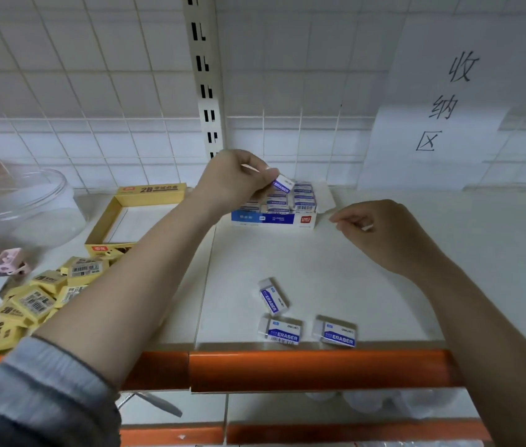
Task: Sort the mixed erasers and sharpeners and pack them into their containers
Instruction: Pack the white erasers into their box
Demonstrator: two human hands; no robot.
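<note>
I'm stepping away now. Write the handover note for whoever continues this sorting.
Left hand: pinches a white eraser over the blue-and-white box, which is already part filled.
Right hand: by the box's right end, fingers curled; whether it grips the flap is unclear.
Done: several white erasers are packed in that box.
Left: three white erasers lie near the shelf's front edge; the yellow erasers are piled beside their empty yellow box; the sharpeners lie at far left by the clear jar.

Left hand (236, 179) raised, fingers pinching; right hand (381, 233) loosely curled, lower.
</note>
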